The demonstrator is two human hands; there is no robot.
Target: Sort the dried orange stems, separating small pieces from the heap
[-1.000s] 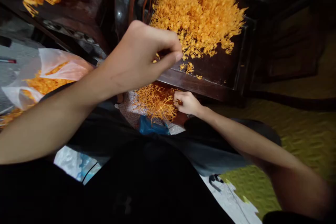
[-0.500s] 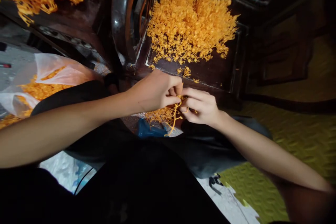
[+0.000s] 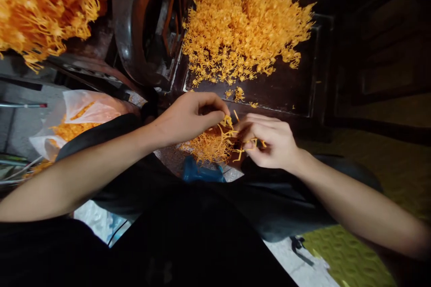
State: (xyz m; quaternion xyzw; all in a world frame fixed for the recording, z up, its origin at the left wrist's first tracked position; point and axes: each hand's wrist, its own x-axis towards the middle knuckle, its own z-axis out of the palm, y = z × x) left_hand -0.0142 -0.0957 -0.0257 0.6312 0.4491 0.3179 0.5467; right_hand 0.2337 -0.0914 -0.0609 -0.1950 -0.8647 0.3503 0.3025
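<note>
Glossy dark brown wooden seat, rectangular, panelled: bears a broad, dense heap of small orange spidery pieces. A few loose orange spidery pieces lie on bare wood near the seat's front edge. Upper left of seat: reddish-brown wooden stand, bearing a second heap of curly orange strands. Lower left of seat: grey floor with a translucent whitish plastic bag. Lower right of seat: yellow-green textured mat on the floor.

The pile is yellow-orange, the chair dark brown, the bag white (peachy in places), the mat ridge-patterned yellow-green.
</note>
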